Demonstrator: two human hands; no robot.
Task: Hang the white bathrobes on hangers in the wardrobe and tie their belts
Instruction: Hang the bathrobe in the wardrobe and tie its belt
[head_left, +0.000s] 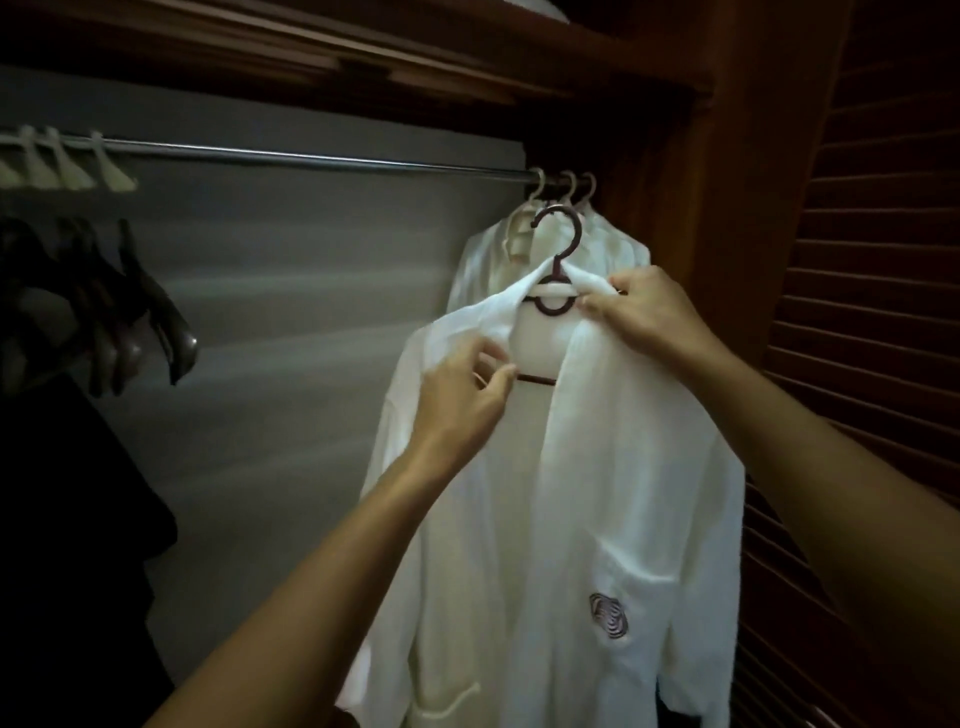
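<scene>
A white bathrobe (613, 467) with a dark swirl emblem on its chest pocket is draped on a dark brown hanger (558, 249). The hanger's hook is free, just below the metal rail (311, 158). My left hand (457, 400) grips the robe's left collar by the hanger's lower bar. My right hand (644, 306) pinches the collar at the hanger's right shoulder. Behind it, more white robes (488, 254) hang on cream hangers at the rail's right end. No belt shows tied.
Empty cream hangers (67, 166) sit at the rail's far left, with dark wooden hangers (135, 322) and a dark garment (62, 519) below them. A louvred wooden door (872, 260) stands close on the right. A wooden shelf (467, 57) runs overhead.
</scene>
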